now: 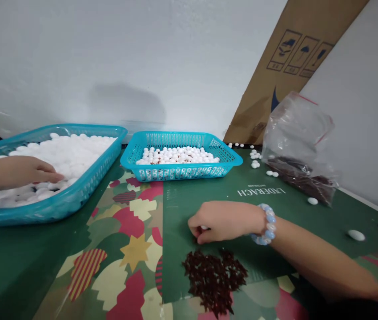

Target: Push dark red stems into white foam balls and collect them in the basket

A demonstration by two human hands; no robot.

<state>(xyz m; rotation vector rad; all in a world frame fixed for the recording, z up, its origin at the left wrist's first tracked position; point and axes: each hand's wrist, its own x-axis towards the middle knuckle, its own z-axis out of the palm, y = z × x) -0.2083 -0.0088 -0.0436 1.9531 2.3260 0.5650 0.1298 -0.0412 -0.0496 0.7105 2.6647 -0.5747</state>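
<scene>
My left hand [25, 171] lies flat inside the large teal basket [58, 206], resting on its heap of white beads [72, 153]; I cannot see whether it grips any. My right hand [222, 221], with a pale blue bead bracelet on the wrist, rests on the green mat with its fingers curled around a small white bead [204, 227]. Just in front of that hand lies a pile of small dark red pieces [214, 278]. A smaller teal basket [182, 173] farther back holds white beads, some with red marks.
A clear plastic bag [300, 151] with dark red pieces stands at the right. Loose white beads [255, 164] lie scattered on the green and patterned mat. A cardboard sheet [289, 62] leans against the white wall behind.
</scene>
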